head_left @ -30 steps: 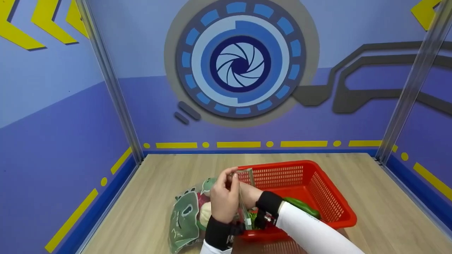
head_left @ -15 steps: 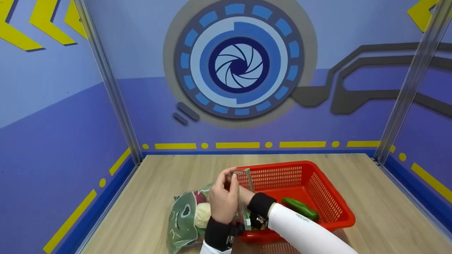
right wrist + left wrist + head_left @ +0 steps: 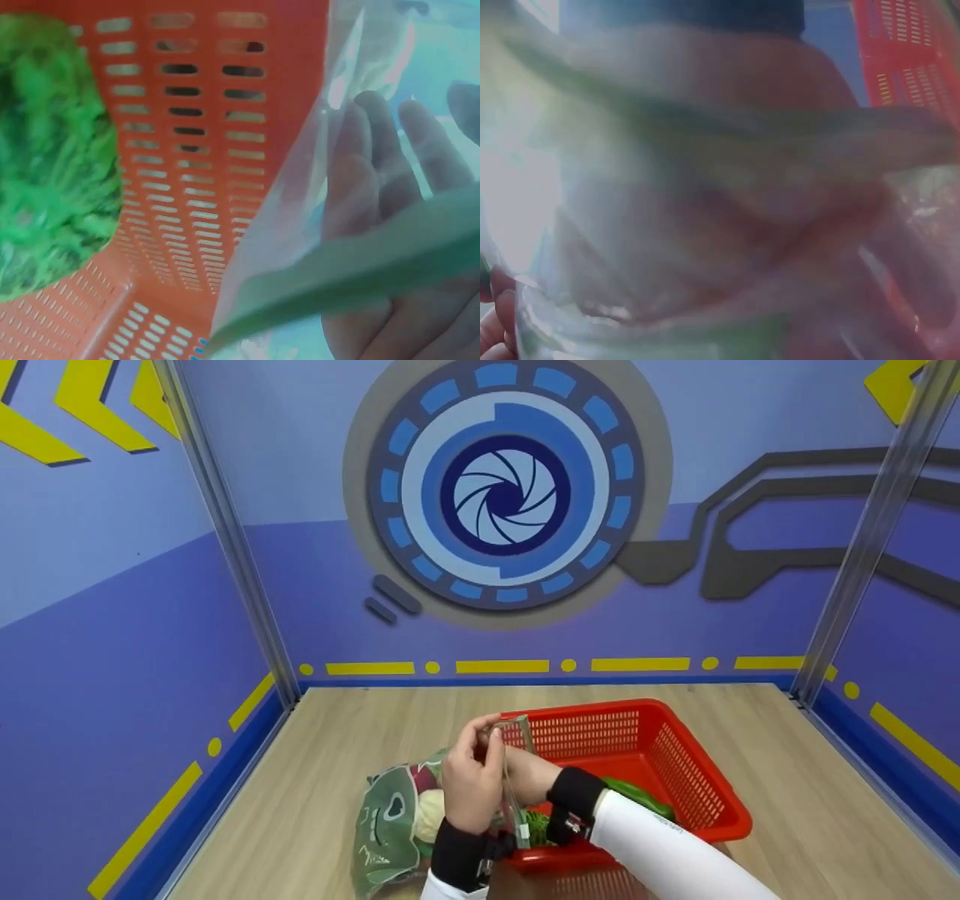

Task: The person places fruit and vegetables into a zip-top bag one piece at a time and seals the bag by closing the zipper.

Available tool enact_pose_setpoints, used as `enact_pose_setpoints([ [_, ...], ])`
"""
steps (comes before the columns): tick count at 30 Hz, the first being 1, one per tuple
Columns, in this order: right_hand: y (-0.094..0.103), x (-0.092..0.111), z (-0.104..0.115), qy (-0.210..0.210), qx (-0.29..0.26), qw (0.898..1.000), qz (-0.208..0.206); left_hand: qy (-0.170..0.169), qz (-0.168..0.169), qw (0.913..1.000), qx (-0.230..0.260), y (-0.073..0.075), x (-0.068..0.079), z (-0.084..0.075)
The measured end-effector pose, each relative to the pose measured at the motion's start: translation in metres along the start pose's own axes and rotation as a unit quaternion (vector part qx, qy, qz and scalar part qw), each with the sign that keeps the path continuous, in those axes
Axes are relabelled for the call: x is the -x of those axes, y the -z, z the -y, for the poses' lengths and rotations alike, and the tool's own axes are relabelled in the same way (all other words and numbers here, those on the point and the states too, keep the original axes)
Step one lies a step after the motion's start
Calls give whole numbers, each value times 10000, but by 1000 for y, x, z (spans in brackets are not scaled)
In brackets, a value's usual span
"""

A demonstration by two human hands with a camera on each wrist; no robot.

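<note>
The left hand (image 3: 472, 784) stands upright, fingers bent against the thumb, pinching the edge of the clear bag (image 3: 386, 826), seemingly to keep its mouth spread. The right hand (image 3: 531, 775), fingers loosely extended behind the film, meets it, its forearm slanting across the basket (image 3: 694, 769), which holds a green vegetable (image 3: 641, 799) and leafy greens (image 3: 52, 150). The bag slumps left on the counter (image 3: 352, 727), apparently propped by its contents.
</note>
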State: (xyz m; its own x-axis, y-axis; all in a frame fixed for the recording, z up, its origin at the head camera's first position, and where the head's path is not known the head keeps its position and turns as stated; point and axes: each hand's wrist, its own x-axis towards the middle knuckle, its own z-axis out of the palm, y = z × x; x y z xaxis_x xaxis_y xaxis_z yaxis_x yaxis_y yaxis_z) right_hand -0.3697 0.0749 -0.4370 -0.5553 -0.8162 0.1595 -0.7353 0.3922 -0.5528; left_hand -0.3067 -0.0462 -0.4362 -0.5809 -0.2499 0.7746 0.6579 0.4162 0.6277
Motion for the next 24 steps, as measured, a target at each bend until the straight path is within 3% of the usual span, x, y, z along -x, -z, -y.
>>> enact_pose_setpoints([
  [3,1,3,0,-613,-513,9968,5,39,44,10000,8,1,0,0],
  [7,3,6,-1,-961,-853,9917,69,180,92,9998,71,1,0,-1],
  [16,14,16,-7,-1442,-1291,9811,22,324,151,9990,283,1,-1,-3],
  [24,26,30,-19,-1443,-1572,9768,-180,441,256,9983,293,0,-1,-3],
])
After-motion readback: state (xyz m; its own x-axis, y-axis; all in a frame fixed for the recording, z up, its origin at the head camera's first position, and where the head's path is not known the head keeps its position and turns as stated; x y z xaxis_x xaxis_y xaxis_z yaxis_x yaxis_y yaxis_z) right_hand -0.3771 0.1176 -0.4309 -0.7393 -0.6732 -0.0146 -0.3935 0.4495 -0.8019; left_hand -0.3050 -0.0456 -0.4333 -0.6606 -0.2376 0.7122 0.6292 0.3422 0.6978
